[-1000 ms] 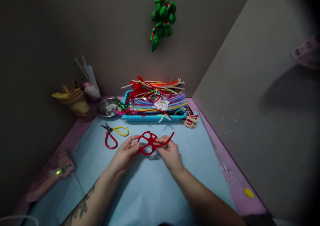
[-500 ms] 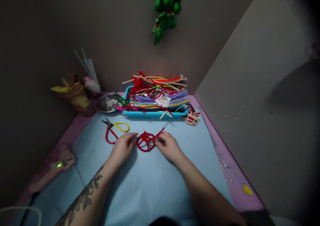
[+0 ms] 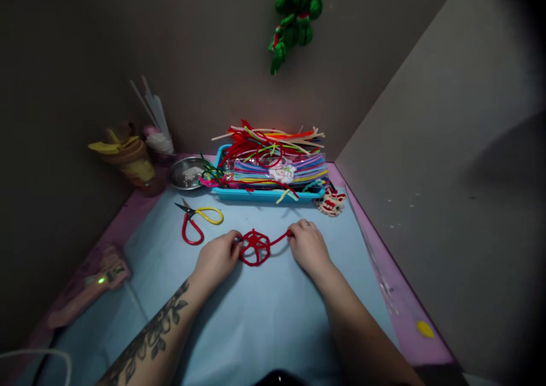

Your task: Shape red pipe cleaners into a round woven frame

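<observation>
A red pipe cleaner wheel [image 3: 255, 248], a ring with spokes meeting in the middle, is just above the blue table cover [image 3: 264, 323] or on it; I cannot tell which. My left hand [image 3: 220, 255] pinches its left rim between thumb and fingers. From the right side of the ring a loose red end stretches out, and my right hand [image 3: 307, 244] grips the tip of it. Left of my left hand lie scissors [image 3: 191, 211] with one red and one yellow handle, blades spread apart.
At the back a blue tray [image 3: 268, 195] is heaped with colourful pipe cleaners. Beside it are a metal bowl [image 3: 186, 173] of small white bits and a lion-face ornament [image 3: 330, 202]. A pink glue gun [image 3: 91, 292] with a green light lies left. A yellow disc [image 3: 425, 329] sits right.
My right hand has moved right, drawing the loose red end out straighter from the ring. My left hand has come in to the ring's left rim and now pinches it.
</observation>
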`<state>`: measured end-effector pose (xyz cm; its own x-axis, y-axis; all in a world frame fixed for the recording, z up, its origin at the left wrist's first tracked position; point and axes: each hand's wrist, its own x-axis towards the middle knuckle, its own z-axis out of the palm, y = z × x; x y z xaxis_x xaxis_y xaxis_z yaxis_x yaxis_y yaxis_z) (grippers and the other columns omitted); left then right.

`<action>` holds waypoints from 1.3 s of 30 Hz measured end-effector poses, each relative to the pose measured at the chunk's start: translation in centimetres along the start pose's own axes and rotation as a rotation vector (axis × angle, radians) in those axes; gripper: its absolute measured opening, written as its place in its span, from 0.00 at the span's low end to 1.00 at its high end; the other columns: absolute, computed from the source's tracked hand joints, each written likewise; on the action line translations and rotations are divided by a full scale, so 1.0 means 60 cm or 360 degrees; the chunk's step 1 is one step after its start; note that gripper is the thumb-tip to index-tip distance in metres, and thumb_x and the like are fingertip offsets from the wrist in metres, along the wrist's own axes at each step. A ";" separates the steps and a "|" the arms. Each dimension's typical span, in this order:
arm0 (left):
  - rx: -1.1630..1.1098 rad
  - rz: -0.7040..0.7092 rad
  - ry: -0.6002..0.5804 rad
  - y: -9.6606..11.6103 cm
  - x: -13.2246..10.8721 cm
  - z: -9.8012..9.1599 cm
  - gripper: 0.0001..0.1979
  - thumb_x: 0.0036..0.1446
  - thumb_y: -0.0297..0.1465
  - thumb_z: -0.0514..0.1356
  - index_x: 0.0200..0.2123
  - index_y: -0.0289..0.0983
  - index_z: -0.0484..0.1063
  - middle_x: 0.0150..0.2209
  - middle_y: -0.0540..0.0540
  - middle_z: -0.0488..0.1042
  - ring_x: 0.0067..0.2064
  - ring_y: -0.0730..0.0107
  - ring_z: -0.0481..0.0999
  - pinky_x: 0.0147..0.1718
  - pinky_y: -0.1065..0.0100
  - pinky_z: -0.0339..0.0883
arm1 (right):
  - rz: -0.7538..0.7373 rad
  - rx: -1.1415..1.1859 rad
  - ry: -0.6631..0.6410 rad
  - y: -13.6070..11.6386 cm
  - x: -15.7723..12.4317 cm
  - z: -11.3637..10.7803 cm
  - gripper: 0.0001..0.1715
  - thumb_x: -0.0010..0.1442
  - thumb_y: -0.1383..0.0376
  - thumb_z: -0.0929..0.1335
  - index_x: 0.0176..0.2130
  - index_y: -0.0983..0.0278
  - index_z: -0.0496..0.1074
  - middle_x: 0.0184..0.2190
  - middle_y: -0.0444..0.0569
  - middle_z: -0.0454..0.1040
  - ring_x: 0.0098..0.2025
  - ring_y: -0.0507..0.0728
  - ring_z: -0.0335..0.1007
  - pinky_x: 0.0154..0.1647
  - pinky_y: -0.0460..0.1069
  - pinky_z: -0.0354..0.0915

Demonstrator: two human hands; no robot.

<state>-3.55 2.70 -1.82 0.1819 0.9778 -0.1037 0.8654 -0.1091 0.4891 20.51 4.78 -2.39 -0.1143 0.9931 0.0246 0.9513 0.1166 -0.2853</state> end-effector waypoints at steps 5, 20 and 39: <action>-0.0135 0.0196 -0.0048 0.002 -0.006 0.000 0.20 0.60 0.34 0.55 0.56 0.41 0.69 0.44 0.42 0.76 0.42 0.61 0.76 0.38 0.66 0.64 | -0.0174 0.0639 -0.0389 -0.012 -0.012 0.011 0.10 0.53 0.73 0.69 0.36 0.64 0.76 0.33 0.48 0.74 0.35 0.56 0.70 0.37 0.49 0.63; 0.0107 0.0166 -0.0086 0.008 -0.004 0.001 0.12 0.60 0.33 0.57 0.45 0.37 0.75 0.41 0.41 0.73 0.44 0.58 0.74 0.42 0.63 0.66 | -0.0649 0.0582 -0.0077 -0.023 0.000 0.045 0.13 0.55 0.77 0.67 0.36 0.62 0.77 0.43 0.51 0.78 0.47 0.60 0.68 0.52 0.56 0.64; -0.0311 0.0119 0.0074 -0.002 -0.004 -0.007 0.14 0.63 0.35 0.50 0.36 0.37 0.74 0.33 0.44 0.76 0.35 0.63 0.73 0.34 0.66 0.62 | -0.0061 0.1837 -0.0291 -0.024 -0.005 0.046 0.19 0.52 0.68 0.69 0.45 0.61 0.76 0.35 0.46 0.71 0.30 0.50 0.66 0.31 0.46 0.65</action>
<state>-3.91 2.54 -1.49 0.2166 0.9760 -0.0230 0.7422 -0.1493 0.6533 18.38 4.31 -4.61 -0.2661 0.9621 -0.0595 0.1327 -0.0246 -0.9909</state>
